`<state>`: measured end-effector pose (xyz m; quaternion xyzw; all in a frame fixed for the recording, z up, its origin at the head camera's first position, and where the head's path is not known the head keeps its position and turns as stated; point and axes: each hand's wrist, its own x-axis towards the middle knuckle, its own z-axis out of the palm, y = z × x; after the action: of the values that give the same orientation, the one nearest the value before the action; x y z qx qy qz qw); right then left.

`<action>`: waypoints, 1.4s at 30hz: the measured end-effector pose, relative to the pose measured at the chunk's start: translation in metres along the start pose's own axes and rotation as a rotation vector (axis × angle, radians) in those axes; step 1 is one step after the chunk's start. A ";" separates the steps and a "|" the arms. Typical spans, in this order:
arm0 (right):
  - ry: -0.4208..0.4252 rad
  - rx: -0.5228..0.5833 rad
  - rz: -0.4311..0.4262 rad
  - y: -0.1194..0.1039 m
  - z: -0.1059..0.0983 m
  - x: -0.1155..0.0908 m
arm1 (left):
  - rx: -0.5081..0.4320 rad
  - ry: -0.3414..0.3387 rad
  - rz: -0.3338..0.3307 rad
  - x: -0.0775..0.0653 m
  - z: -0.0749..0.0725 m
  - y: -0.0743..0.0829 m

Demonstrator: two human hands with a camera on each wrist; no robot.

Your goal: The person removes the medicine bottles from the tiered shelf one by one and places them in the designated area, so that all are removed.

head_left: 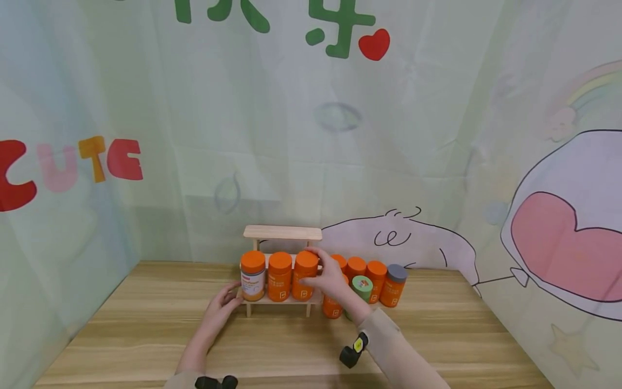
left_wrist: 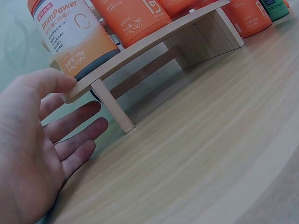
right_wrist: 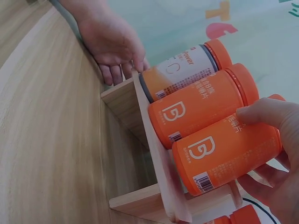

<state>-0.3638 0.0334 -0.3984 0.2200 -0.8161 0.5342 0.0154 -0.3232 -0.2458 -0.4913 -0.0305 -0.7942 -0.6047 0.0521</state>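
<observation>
A small two-tier wooden rack stands on the table, with three orange-capped supplement bottles on its lower board. At the left is a bottle with a white label; an all-orange bottle stands in the middle. My right hand grips the rightmost orange bottle, thumb in front and fingers behind; its base is at the board. My left hand holds the left end of the lower board between thumb and index finger, the other fingers loose below. The index fingertip is hidden behind the board.
To the right of the rack stand several more orange bottles, one with a grey cap and a green-capped one among them. A printed cloth backdrop rises behind the wood-grain table.
</observation>
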 end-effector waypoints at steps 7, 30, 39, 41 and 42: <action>0.006 0.002 -0.019 -0.021 -0.010 -0.006 | -0.010 -0.012 -0.004 0.003 0.000 -0.004; 0.233 -0.021 -0.005 -0.025 -0.069 -0.025 | -0.016 -0.008 -0.014 0.005 0.000 -0.004; 0.303 -0.028 0.029 -0.019 -0.106 -0.040 | -0.013 -0.040 -0.027 0.007 -0.001 -0.004; 0.324 -0.036 0.028 -0.016 -0.113 -0.043 | -0.012 -0.035 -0.028 0.007 0.000 -0.004; 0.333 -0.040 0.026 -0.014 -0.116 -0.045 | -0.015 -0.033 -0.028 0.006 0.000 -0.004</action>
<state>-0.3418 0.1460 -0.3480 0.1175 -0.8155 0.5471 0.1479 -0.3301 -0.2474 -0.4947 -0.0297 -0.7908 -0.6107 0.0302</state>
